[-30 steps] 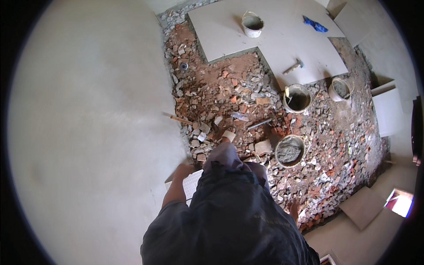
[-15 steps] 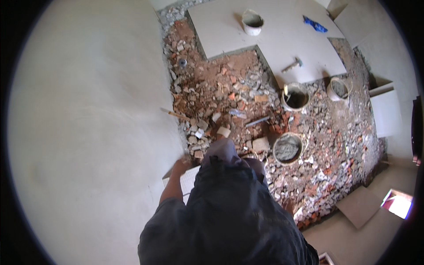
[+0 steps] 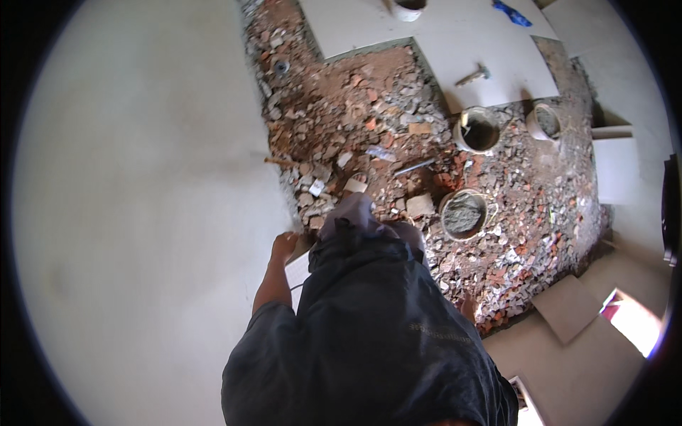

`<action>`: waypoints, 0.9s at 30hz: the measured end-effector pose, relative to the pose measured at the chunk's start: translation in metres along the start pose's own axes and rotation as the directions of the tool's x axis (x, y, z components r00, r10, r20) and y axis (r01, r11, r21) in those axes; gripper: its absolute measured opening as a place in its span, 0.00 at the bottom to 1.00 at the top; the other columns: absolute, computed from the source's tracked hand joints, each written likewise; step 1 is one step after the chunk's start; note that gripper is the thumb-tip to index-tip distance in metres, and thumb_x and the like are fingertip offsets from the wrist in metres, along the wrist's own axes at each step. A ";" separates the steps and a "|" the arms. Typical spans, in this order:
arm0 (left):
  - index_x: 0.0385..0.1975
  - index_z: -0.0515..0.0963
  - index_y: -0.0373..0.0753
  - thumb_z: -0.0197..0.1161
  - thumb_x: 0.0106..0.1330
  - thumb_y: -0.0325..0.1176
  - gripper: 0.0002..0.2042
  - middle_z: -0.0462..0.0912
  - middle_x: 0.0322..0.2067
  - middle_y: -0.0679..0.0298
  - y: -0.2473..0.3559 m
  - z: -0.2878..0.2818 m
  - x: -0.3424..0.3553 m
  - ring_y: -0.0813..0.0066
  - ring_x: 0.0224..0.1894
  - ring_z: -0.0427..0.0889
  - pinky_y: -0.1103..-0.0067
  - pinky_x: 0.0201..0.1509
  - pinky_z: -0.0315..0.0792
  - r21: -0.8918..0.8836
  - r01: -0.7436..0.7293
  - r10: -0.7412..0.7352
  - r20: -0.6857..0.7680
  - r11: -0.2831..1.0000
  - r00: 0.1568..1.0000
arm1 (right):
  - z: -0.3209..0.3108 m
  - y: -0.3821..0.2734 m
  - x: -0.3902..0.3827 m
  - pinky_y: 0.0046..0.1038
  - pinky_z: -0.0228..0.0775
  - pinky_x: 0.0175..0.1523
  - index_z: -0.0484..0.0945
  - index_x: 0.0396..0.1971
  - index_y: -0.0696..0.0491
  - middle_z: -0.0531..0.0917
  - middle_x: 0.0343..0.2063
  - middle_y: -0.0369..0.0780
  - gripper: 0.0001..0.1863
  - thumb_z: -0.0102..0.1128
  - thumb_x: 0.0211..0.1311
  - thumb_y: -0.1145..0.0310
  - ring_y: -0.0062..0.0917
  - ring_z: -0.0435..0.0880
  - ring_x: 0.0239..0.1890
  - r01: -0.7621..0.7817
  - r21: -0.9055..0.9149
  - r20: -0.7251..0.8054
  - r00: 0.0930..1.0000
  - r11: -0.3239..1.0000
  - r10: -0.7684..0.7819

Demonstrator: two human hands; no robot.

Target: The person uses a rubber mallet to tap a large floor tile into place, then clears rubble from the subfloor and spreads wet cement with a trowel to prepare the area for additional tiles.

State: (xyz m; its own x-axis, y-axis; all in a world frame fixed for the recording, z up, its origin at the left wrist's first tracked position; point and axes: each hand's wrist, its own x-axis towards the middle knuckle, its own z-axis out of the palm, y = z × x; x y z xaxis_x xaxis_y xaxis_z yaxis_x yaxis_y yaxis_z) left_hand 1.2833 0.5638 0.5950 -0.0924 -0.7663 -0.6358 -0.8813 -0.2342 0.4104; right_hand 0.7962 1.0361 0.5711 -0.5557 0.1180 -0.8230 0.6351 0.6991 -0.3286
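Observation:
My left hand (image 3: pixel 285 245) reaches down beside the pale wall at left, its fingers curled at the upper edge of a white tile (image 3: pixel 298 270). The tile stands tilted between the wall and my body, and my dark shirt (image 3: pixel 369 334) covers much of it. How the fingertips sit on the edge is hard to make out. My right hand does not show; my body hides that side. In front of me lie broken bricks and rubble (image 3: pixel 334 135), with a bucket of grey mortar (image 3: pixel 463 214) to the right of my legs.
Farther off stand a bucket with a tool in it (image 3: pixel 477 131) and another bucket (image 3: pixel 544 123). Large laid tiles (image 3: pixel 426 42) carry a hammer (image 3: pixel 474 75), a blue cloth or bag (image 3: pixel 511 13) and a bucket (image 3: pixel 408 8). A metal bar (image 3: pixel 414 167) and a pipe end (image 3: pixel 282 67) are among the rubble.
My left hand has shifted up and slightly left in the picture. The tile's visible corner now sits farther from the wall. The whole view has tilted, bringing the floor items lower or higher.

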 end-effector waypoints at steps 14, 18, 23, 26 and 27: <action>0.47 0.78 0.32 0.52 0.65 0.51 0.25 0.80 0.47 0.46 0.121 -0.104 0.198 0.50 0.50 0.79 0.66 0.54 0.71 0.103 -0.291 0.270 0.178 0.951 0.946 | 0.113 -0.016 -0.130 0.25 0.67 0.19 0.77 0.31 0.57 0.78 0.17 0.39 0.19 0.54 0.62 0.53 0.24 0.77 0.15 0.039 0.267 -0.224 0.974 0.963 0.023; 0.53 0.74 0.31 0.51 0.66 0.52 0.28 0.78 0.51 0.47 0.181 -0.127 0.227 0.54 0.54 0.77 0.69 0.55 0.70 0.105 -0.248 0.230 0.152 0.963 0.961 | 0.137 0.013 -0.178 0.28 0.70 0.20 0.77 0.32 0.57 0.80 0.20 0.40 0.19 0.55 0.62 0.53 0.25 0.78 0.17 0.084 -0.161 -0.183 0.977 0.983 -0.113; 0.54 0.73 0.31 0.54 0.66 0.48 0.26 0.79 0.50 0.46 0.193 -0.133 0.229 0.56 0.55 0.77 0.71 0.56 0.69 -0.033 -0.247 0.248 0.242 0.968 0.938 | 0.162 0.027 -0.200 0.28 0.71 0.21 0.76 0.32 0.58 0.81 0.22 0.41 0.20 0.55 0.63 0.53 0.25 0.80 0.19 0.136 -0.225 -0.175 0.969 0.965 -0.177; 0.52 0.74 0.30 0.54 0.66 0.48 0.26 0.79 0.49 0.45 0.166 -0.132 0.222 0.55 0.54 0.78 0.70 0.57 0.69 -0.085 -0.250 0.263 0.261 0.965 0.929 | 0.167 0.025 -0.188 0.29 0.72 0.22 0.76 0.31 0.58 0.82 0.23 0.42 0.20 0.55 0.63 0.53 0.26 0.81 0.20 0.184 -0.255 -0.154 0.961 0.949 -0.228; 0.52 0.75 0.30 0.55 0.65 0.48 0.25 0.79 0.49 0.45 0.154 -0.133 0.221 0.55 0.53 0.78 0.70 0.57 0.70 0.029 -0.243 0.230 0.229 0.970 0.946 | 0.166 0.023 -0.180 0.29 0.72 0.22 0.76 0.31 0.58 0.83 0.23 0.42 0.20 0.55 0.63 0.53 0.26 0.82 0.21 0.199 -0.256 -0.144 0.960 0.946 -0.241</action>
State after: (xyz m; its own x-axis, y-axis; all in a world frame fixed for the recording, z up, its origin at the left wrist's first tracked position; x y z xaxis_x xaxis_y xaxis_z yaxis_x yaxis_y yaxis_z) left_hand 1.1886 0.2791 0.6046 -0.3960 -0.6418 -0.6567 -0.8457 -0.0236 0.5331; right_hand 0.9997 0.9136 0.6348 -0.7633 0.0465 -0.6444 0.3530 0.8654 -0.3556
